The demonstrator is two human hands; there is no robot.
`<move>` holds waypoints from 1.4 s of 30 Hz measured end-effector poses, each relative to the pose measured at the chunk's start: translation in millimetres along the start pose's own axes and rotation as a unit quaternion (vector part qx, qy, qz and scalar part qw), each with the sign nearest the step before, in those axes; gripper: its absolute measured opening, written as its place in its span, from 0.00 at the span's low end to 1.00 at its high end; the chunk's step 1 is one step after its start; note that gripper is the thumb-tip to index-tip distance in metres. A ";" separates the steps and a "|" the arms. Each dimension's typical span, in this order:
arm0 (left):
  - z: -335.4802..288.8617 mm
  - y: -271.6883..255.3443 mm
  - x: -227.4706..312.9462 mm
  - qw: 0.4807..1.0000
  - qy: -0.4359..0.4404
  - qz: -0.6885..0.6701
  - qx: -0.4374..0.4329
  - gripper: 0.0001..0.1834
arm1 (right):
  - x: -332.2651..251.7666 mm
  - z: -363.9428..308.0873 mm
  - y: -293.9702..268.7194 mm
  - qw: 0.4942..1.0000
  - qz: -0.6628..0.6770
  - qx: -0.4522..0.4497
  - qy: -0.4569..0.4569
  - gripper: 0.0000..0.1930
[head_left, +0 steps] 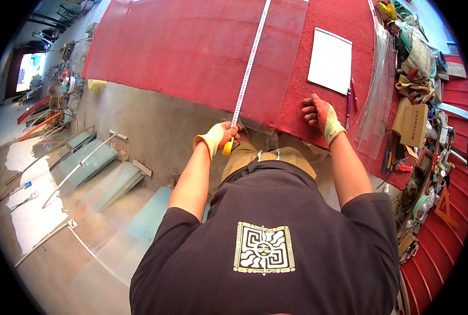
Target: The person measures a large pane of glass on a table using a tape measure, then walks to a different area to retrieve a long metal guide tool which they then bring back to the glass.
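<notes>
1. I have the gloved left hand closed around the tape measure, its fingers pressed on the yellow case, part of which shows below them. This grip sits just off the near edge of the red-covered table.
2. Straight out from that grip, the white blade runs away from me across the table, leaning slightly right, until it leaves my view at the top.
3. Under the blade I make out a clear sheet, its side edge to the right of the grip.
4. Farther right, my gloved right hand is over the tabletop, fingers loosely bent and slightly parted, with nothing visible between them.
5. Beyond the right hand lies a white pad; just to the hand's right are a dark purple marker and a red pen.
6. Past those, clear strips lie along the table's right side, then a cardboard box stands among clutter.
7. Well left of the grip and lower, glass panes rest near the floor.
</notes>
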State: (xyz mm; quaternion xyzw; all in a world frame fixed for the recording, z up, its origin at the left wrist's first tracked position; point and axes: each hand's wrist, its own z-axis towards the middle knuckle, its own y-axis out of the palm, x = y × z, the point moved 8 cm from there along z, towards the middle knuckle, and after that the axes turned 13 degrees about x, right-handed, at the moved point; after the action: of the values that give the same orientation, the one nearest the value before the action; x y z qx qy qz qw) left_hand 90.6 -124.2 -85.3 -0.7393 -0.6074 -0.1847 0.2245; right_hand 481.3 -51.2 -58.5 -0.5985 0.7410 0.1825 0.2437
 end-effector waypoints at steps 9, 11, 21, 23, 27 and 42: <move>-9.6 -0.7 2.8 0.998 -0.016 0.051 0.037 0.17 | 2.9 2.0 -6.3 1.000 0.005 -0.014 -0.001 0.28; -12.5 0.2 8.7 0.997 -0.003 0.068 0.044 0.17 | 5.7 4.7 -5.1 0.999 0.026 -0.033 0.028 0.27; -1.8 -14.5 3.6 0.994 0.023 0.059 0.088 0.13 | 0.2 -0.2 -3.3 1.000 0.002 0.004 0.016 0.27; -6.3 -14.4 9.0 0.992 0.031 0.085 0.091 0.13 | 1.0 0.4 -4.1 1.000 0.002 0.003 0.016 0.27; -2.4 -15.3 5.4 0.992 0.030 0.086 0.085 0.12 | 2.1 2.5 -5.1 1.000 -0.001 -0.003 0.009 0.27; 11.7 -19.1 -8.6 0.995 0.027 0.080 0.060 0.16 | 5.3 4.2 1.5 0.993 0.068 -0.079 0.052 0.25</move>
State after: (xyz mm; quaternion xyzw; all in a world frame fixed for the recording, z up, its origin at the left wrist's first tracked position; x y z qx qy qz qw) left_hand 70.2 -121.6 -97.7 -0.7653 -0.5501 -0.1495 0.2991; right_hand 479.6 -52.7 -65.1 -0.5728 0.7749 0.2252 0.1439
